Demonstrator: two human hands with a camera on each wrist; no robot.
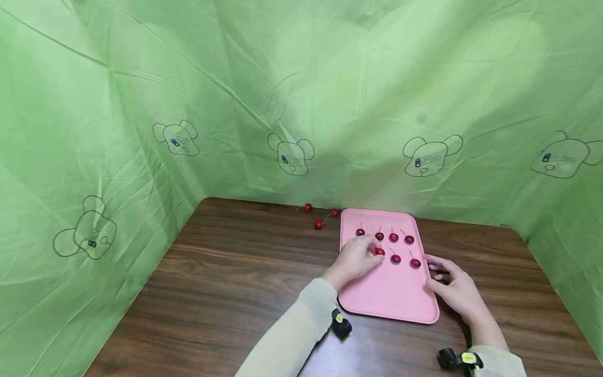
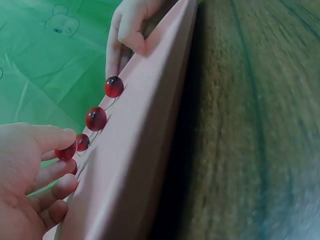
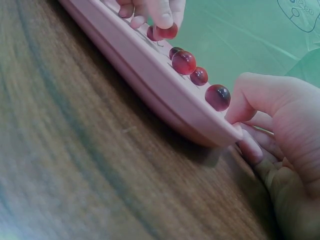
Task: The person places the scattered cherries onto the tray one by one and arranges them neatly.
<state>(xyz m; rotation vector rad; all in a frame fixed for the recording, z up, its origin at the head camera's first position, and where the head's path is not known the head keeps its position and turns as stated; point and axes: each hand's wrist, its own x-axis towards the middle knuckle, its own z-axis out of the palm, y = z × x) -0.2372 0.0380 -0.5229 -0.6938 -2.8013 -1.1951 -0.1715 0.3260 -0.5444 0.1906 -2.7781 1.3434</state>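
Note:
A pink tray lies on the table with several red cherries on it, stems mostly pointing away. My left hand reaches over the tray's left side and pinches a cherry between thumb and fingertips; the left wrist view shows that cherry too. To its right, in the same row, sit two more cherries. A back row holds several others, among them a cherry at its right end. At the tray's right edge my right hand grips the rim, thumb on top and fingers along the outside.
Three loose cherries lie on the brown wooden table, left of the tray's far corner. Green cloth printed with bear faces hangs behind the table and at both sides. Dark wrist cameras are strapped over the pale sleeves.

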